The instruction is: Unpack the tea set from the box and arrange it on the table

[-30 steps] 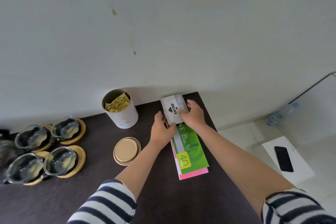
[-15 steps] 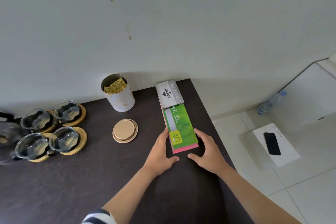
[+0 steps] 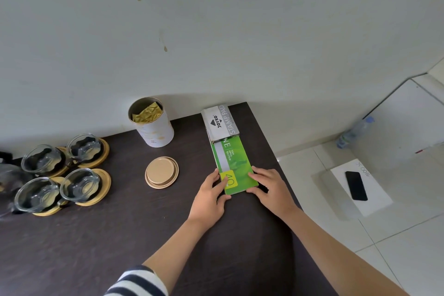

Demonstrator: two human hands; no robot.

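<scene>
Several glass cups (image 3: pixel 80 182) rest on round wooden coasters (image 3: pixel 102 158) at the left of the dark table (image 3: pixel 120 235). A white tea canister (image 3: pixel 153 127) stands open by the wall with gold packets inside; its tan lid (image 3: pixel 161 172) lies in front of it. My left hand (image 3: pixel 211 193) and my right hand (image 3: pixel 270 187) press from either side on the near end of a green booklet (image 3: pixel 234 163). A grey stamp pad box (image 3: pixel 220 122) lies on the booklet's far end.
A dark teapot (image 3: pixel 7 175) is partly cut off at the left edge. The table's right edge runs just beside my right hand. On the tiled floor to the right lie a white box (image 3: pixel 374 197) with a black phone (image 3: pixel 356 185) and a plastic bottle (image 3: pixel 354 132).
Both hands left the stamp pad box at the far end, came back to the booklet's near end, and now close in on its sides. The pink edge under the booklet no longer shows.
</scene>
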